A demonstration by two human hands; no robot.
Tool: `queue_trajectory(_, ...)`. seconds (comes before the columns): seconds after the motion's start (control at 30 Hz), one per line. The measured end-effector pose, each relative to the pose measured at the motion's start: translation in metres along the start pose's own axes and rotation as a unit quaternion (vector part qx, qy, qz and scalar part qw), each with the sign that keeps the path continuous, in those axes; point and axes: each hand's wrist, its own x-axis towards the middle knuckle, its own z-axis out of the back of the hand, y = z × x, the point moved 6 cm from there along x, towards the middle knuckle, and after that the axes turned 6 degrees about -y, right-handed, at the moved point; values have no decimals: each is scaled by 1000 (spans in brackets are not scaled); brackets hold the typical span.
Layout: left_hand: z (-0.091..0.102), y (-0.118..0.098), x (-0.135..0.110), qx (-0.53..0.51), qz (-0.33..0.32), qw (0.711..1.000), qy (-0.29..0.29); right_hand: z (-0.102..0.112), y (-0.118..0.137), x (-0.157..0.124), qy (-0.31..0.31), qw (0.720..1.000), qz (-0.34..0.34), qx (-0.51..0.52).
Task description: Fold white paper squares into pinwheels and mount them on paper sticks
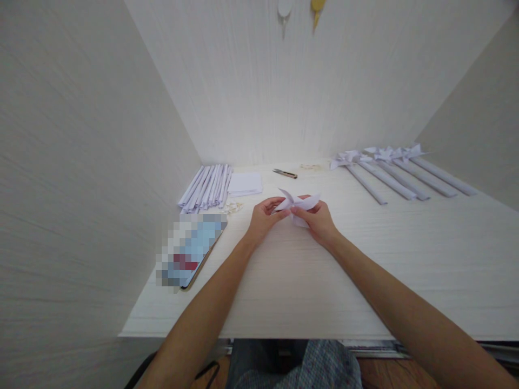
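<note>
A white paper pinwheel is held between both hands over the middle of the table. My left hand is closed on its left side, thumb pressed near the centre. From the right, my right hand pinches the same pinwheel, its thumb also close to the centre. The curved blades stand up and out past the fingers. Most of my fingertips are hidden behind the paper. Beyond the hands lies a pair of thread snips with pointed blades.
On the left are a bundle of rolled paper sticks, a stack of white paper squares, small loose bits and a phone, its screen blurred. Several finished pinwheels on sticks lie at the back right. Walls enclose the table.
</note>
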Motion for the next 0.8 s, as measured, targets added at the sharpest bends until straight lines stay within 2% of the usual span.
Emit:
queue_trajectory(0.13,0,0,0,-1,8,1000,-14,1,3,-1,-5,998,44,-37)
queue_trajectory(0.27,3,-2,0,18,-5,999,-28,10,12,-2,-74,984,115,-115)
queue_trajectory(0.37,8,-5,0,56,-26,996,-59,12,25,-6,-107,940,229,-231)
queue_trajectory(0.47,6,-8,-3,63,-48,995,-62,4,34,-14,-97,869,337,-350)
queue_trajectory(0.6,0,-9,-5,36,-62,996,-48,-10,32,-21,-49,795,400,-454)
queue_trajectory(0.7,-1,-8,-5,34,-66,996,-50,-15,30,-24,-28,769,417,-484)
queue_trajectory(0.8,-1,-6,-4,42,-61,996,-54,-16,30,-24,-24,762,420,-492)
